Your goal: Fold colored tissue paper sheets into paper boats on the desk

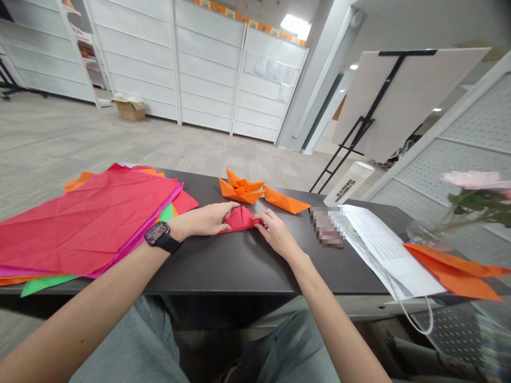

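A small piece of red folded paper (241, 218) lies on the dark table in front of me, with a crease running up its middle. My left hand (211, 217), with a watch on the wrist, is closed on its left end, thumb below and fingers above. At the opposite end, my right hand (273, 232) pinches the paper between thumb and fingers. Just behind it stands an orange paper boat (241, 188). A second orange folded paper (286, 201), long and pointed, lies to the right of the boat.
Large red sheets (96, 218) top a multicoloured stack at left. On the right are a pixelated item (328, 227), a printed page (387, 247) with a white cable, a white cylinder (349, 183), orange folded paper (459, 268) and a flower vase (425, 232).
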{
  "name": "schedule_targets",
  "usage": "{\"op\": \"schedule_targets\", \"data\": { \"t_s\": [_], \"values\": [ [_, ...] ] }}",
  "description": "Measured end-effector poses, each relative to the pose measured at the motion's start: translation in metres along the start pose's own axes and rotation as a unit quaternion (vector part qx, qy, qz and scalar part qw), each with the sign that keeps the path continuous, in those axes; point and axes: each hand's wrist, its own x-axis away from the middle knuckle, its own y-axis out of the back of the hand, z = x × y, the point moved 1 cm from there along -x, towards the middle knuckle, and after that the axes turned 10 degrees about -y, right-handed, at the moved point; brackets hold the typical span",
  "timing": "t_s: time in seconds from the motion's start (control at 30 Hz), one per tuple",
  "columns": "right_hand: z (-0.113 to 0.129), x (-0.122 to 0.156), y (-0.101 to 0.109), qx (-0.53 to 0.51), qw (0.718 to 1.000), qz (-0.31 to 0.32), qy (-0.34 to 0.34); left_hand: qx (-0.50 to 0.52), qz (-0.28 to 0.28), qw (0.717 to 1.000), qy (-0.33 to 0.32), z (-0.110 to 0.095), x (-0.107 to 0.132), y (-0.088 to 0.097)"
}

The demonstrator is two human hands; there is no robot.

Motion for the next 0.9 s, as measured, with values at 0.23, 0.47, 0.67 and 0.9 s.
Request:
{"op": "schedule_targets", "data": {
  "t_s": [0.23,0.47,0.67,0.9],
  "values": [
    [0.003,0.004,-0.003,0.112,0.993,0.044,0.019,-0.089,0.001,0.991,-0.103,-0.008,0.0,0.002],
    [0.009,0.007,-0.003,0.161,0.983,0.091,-0.003,-0.16,0.079,0.981,-0.081,-0.02,-0.001,-0.011],
    [0.018,0.007,-0.005,0.132,0.987,0.071,0.06,-0.165,0.066,0.982,-0.058,-0.038,-0.002,-0.012],
    [0.023,0.009,-0.007,0.158,0.977,0.124,0.073,-0.176,0.079,0.98,-0.041,-0.039,-0.003,-0.016]
  ]
}}
